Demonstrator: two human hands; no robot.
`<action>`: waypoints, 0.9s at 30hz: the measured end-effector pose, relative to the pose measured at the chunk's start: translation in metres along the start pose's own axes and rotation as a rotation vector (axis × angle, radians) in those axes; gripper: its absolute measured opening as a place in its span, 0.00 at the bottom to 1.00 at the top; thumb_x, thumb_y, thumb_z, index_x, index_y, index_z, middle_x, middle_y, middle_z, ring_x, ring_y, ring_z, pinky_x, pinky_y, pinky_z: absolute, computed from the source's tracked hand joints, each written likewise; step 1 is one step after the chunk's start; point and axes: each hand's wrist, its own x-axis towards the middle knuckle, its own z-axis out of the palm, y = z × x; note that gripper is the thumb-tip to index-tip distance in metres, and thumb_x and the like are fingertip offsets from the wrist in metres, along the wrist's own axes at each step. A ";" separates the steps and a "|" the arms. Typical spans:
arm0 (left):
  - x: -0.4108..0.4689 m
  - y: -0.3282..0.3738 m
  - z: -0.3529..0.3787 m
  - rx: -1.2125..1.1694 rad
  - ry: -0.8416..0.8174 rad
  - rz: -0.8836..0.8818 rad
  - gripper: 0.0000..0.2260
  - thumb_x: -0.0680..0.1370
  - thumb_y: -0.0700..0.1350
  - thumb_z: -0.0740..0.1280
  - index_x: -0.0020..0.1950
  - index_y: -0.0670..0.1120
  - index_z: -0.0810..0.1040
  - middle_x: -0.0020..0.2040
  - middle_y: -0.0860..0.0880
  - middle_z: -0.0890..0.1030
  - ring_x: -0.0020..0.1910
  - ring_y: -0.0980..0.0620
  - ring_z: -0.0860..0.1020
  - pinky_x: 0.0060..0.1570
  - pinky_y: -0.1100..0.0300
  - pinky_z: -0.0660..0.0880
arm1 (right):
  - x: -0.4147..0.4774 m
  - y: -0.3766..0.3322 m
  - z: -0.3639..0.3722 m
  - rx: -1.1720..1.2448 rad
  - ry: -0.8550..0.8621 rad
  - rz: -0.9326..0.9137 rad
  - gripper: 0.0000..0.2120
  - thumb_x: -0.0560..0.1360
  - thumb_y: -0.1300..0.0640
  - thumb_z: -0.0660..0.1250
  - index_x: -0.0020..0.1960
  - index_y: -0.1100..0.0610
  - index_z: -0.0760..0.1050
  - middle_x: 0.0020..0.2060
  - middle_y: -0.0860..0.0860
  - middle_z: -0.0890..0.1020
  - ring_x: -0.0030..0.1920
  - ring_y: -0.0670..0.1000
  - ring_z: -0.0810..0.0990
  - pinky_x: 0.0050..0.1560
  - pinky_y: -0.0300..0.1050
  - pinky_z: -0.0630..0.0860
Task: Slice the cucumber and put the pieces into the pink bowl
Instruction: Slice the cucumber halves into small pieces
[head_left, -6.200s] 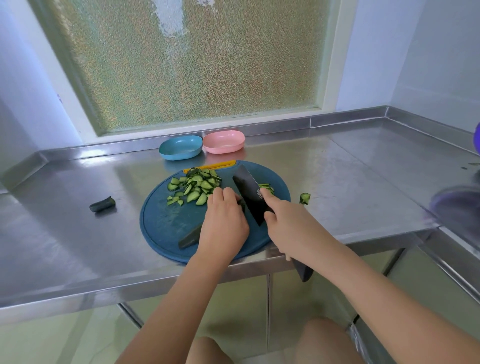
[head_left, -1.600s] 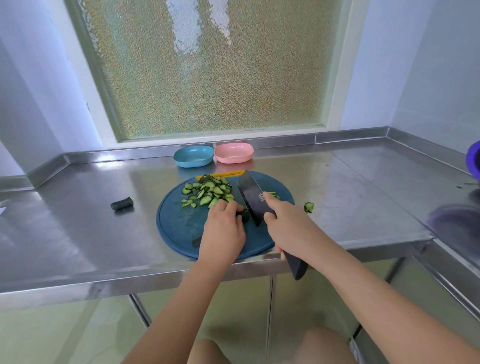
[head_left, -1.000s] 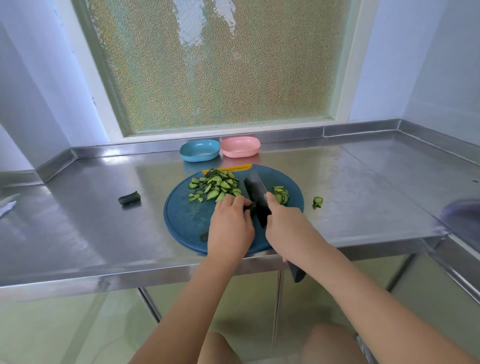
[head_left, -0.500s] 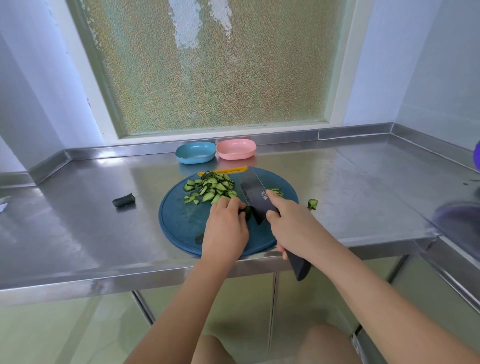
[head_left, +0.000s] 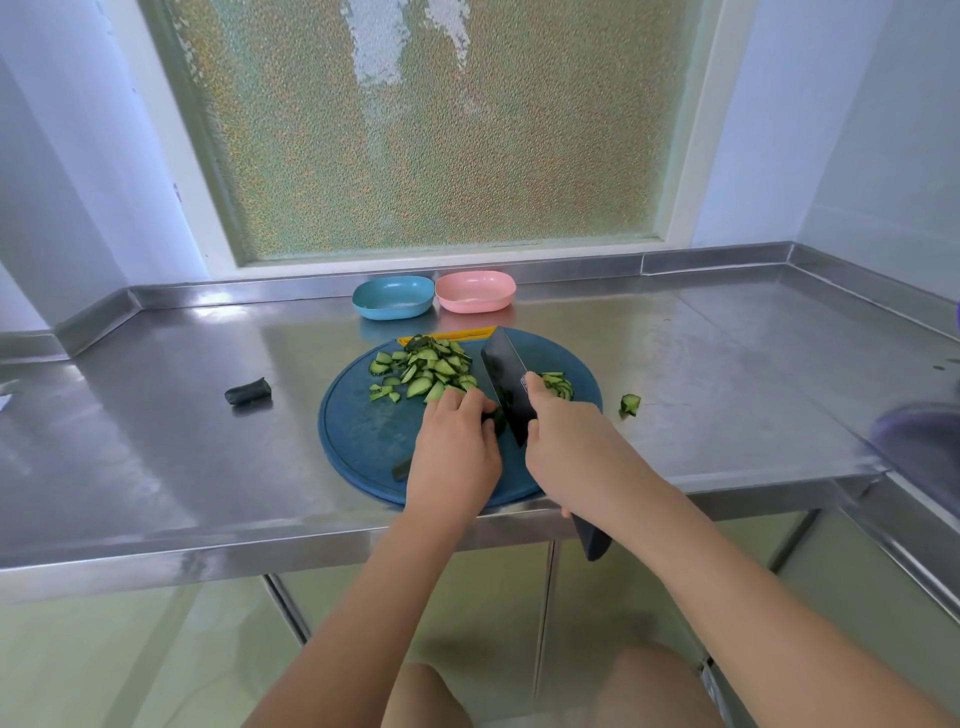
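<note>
On the round blue cutting board (head_left: 363, 441), my left hand (head_left: 454, 452) holds down the remaining dark cucumber piece (head_left: 497, 420), most of it hidden under the hand. My right hand (head_left: 571, 447) grips a black knife (head_left: 506, 379), forefinger laid along the blade, whose edge stands right beside my left fingertips. A heap of cucumber slices (head_left: 423, 371) lies at the board's far side. A smaller pile of slices (head_left: 558, 384) sits to the right of the blade. The pink bowl (head_left: 475, 292) stands behind the board near the window.
A blue bowl (head_left: 393, 297) stands left of the pink one. A dark cucumber end (head_left: 248, 391) lies on the steel counter (head_left: 156, 441) to the left, and a stray slice (head_left: 629, 404) lies right of the board. A purple object (head_left: 919, 436) is at the right edge.
The knife has kept chopping up and down at the cucumber's end. My left hand has crept back along the shortening piece, and the pile right of the blade has grown.
</note>
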 end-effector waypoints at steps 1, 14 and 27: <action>0.000 0.000 0.000 0.000 0.002 0.001 0.08 0.77 0.39 0.61 0.55 0.42 0.77 0.50 0.44 0.75 0.51 0.46 0.71 0.49 0.55 0.70 | 0.000 0.000 0.000 0.018 -0.013 0.010 0.31 0.81 0.62 0.54 0.79 0.50 0.44 0.43 0.55 0.74 0.38 0.53 0.75 0.38 0.45 0.76; -0.001 0.003 -0.002 0.008 -0.004 -0.021 0.09 0.78 0.39 0.60 0.56 0.43 0.75 0.52 0.45 0.74 0.52 0.48 0.70 0.50 0.58 0.68 | 0.001 0.009 0.007 0.033 -0.051 0.036 0.30 0.81 0.61 0.53 0.79 0.48 0.45 0.53 0.60 0.77 0.39 0.56 0.77 0.41 0.48 0.78; 0.013 -0.002 -0.029 -0.148 0.130 -0.090 0.31 0.74 0.40 0.66 0.75 0.47 0.59 0.73 0.40 0.57 0.72 0.42 0.55 0.70 0.49 0.55 | 0.029 0.037 -0.052 -0.344 0.179 -0.300 0.09 0.80 0.54 0.58 0.59 0.52 0.63 0.37 0.49 0.75 0.35 0.52 0.74 0.38 0.49 0.75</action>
